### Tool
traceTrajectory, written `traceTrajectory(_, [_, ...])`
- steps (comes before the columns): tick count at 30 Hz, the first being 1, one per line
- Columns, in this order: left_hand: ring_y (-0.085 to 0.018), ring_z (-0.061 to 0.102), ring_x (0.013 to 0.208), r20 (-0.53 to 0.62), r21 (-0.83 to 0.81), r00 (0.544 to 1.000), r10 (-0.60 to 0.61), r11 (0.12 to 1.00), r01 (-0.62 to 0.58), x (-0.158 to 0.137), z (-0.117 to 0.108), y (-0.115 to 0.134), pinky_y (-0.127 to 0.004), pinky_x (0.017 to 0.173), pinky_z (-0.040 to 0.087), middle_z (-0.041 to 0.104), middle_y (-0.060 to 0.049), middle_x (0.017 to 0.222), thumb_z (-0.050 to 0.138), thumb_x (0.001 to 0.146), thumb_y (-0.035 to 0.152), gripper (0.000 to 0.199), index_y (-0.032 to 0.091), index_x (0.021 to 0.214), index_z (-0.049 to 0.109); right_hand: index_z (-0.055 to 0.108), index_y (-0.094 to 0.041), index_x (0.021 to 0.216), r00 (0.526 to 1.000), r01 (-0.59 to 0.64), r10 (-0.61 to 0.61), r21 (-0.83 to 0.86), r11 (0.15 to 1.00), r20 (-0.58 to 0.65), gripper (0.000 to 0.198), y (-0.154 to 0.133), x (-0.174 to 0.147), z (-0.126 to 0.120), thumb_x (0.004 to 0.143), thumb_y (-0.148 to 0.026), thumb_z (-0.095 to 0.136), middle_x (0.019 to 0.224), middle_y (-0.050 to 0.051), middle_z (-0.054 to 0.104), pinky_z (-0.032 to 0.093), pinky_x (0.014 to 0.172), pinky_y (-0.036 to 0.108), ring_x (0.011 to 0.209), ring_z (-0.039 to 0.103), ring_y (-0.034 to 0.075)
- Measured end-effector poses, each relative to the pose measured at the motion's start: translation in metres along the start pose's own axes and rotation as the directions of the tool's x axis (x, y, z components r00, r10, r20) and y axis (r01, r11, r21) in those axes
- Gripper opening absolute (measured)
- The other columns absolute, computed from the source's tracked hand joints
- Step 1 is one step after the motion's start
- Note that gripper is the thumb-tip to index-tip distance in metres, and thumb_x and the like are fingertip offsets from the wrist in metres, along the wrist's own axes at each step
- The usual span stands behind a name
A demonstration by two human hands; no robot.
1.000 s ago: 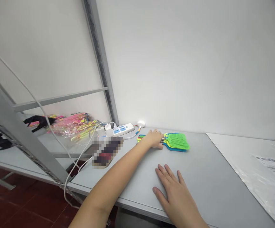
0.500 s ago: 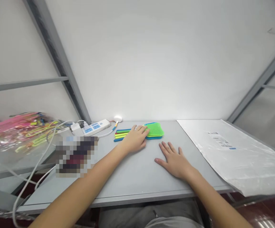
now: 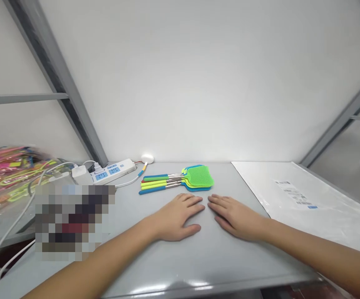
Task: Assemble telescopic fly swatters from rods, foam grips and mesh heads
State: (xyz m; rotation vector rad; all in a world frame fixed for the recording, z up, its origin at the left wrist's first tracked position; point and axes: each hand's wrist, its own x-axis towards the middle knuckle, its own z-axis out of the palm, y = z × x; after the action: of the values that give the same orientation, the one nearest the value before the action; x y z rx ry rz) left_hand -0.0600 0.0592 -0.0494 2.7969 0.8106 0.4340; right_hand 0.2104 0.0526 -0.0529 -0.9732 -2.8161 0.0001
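Note:
Several telescopic fly swatters (image 3: 200, 176) lie stacked near the back of the grey table, a green mesh head on top with yellow and blue ones showing beneath. Their coloured handles (image 3: 155, 183) point left, joined to the heads by thin metal rods. My left hand (image 3: 178, 218) rests palm down on the table just in front of the stack, fingers stretched out and holding nothing. Close to its right, my right hand (image 3: 234, 216) also lies flat with fingers extended, empty. A small gap separates the two hands, and neither touches the swatters.
A white power strip (image 3: 113, 171) with plugs and cables runs along the back left, near a round white device (image 3: 148, 158). Bagged colourful items (image 3: 14, 174) sit at far left, behind a pixelated patch. A large white plastic mailer (image 3: 292, 195) covers the table's right side.
My left hand has come off the swatters and moved towards me onto the table. My right hand has turned inward beside it. The camera view has shifted slightly.

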Motion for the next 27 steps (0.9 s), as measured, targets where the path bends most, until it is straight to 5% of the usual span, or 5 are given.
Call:
traceTrajectory(4, [-0.023, 0.052, 0.117, -0.102, -0.021, 0.994, -0.045, 0.999, 0.044, 0.004, -0.001, 0.0, -0.04, 0.104, 0.039, 0.062, -0.007, 0.127, 0.051, 0.093, 0.027, 0.03, 0.021, 0.121, 0.06, 0.06, -0.014, 0.121, 0.937, 0.344, -0.347, -0.088, 0.935, -0.032, 0.029, 0.028, 0.017, -0.006, 0.096, -0.017, 0.046, 0.111, 0.011, 0.069, 0.051, 0.085, 0.04, 0.096, 0.062, 0.022])
traceTrajectory(7, [-0.024, 0.051, 0.114, -0.217, 0.051, 0.97, -0.106, 0.992, 0.119, 0.006, -0.006, -0.009, -0.042, 0.102, 0.038, 0.063, -0.006, 0.122, 0.046, 0.093, 0.02, 0.029, 0.02, 0.119, 0.059, 0.058, -0.013, 0.12, 0.887, 0.369, -0.393, -0.139, 0.919, -0.244, 0.031, 0.047, 0.033, 0.004, 0.089, -0.01, 0.052, 0.108, 0.013, 0.066, 0.051, 0.081, 0.041, 0.093, 0.06, 0.023])
traceTrajectory(11, [-0.028, 0.047, 0.118, -0.394, 0.182, 0.883, -0.255, 0.92, 0.347, 0.004, -0.019, -0.033, -0.05, 0.105, 0.033, 0.059, -0.008, 0.128, 0.048, 0.091, 0.019, 0.034, 0.022, 0.124, 0.057, 0.051, -0.015, 0.13, 0.85, 0.236, -0.22, -0.028, 0.971, -0.478, 0.048, 0.056, 0.048, 0.025, 0.083, -0.006, 0.055, 0.125, 0.017, 0.052, 0.048, 0.093, 0.048, 0.114, 0.052, 0.028])
traceTrajectory(16, [-0.032, 0.047, 0.117, -0.486, 0.301, 0.778, -0.399, 0.759, 0.577, -0.004, -0.026, -0.065, -0.058, 0.105, 0.031, 0.059, -0.011, 0.129, 0.052, 0.092, 0.027, 0.033, 0.021, 0.124, 0.058, 0.032, -0.019, 0.148, 0.891, -0.028, 0.079, 0.12, 0.992, -0.448, 0.065, 0.062, 0.051, 0.027, 0.088, -0.016, 0.057, 0.148, 0.018, 0.031, 0.041, 0.107, 0.054, 0.139, 0.03, 0.034])
traceTrajectory(27, [-0.03, 0.048, 0.114, -0.47, 0.302, 0.777, -0.42, 0.75, 0.588, -0.008, -0.022, -0.073, -0.061, 0.107, 0.029, 0.063, -0.007, 0.124, 0.056, 0.093, 0.026, 0.019, 0.026, 0.108, 0.067, 0.007, -0.029, 0.157, 0.95, -0.252, 0.277, 0.168, 0.953, -0.145, 0.073, 0.067, 0.055, 0.028, 0.097, -0.039, 0.048, 0.165, 0.009, 0.003, 0.038, 0.112, 0.051, 0.148, 0.02, 0.03])
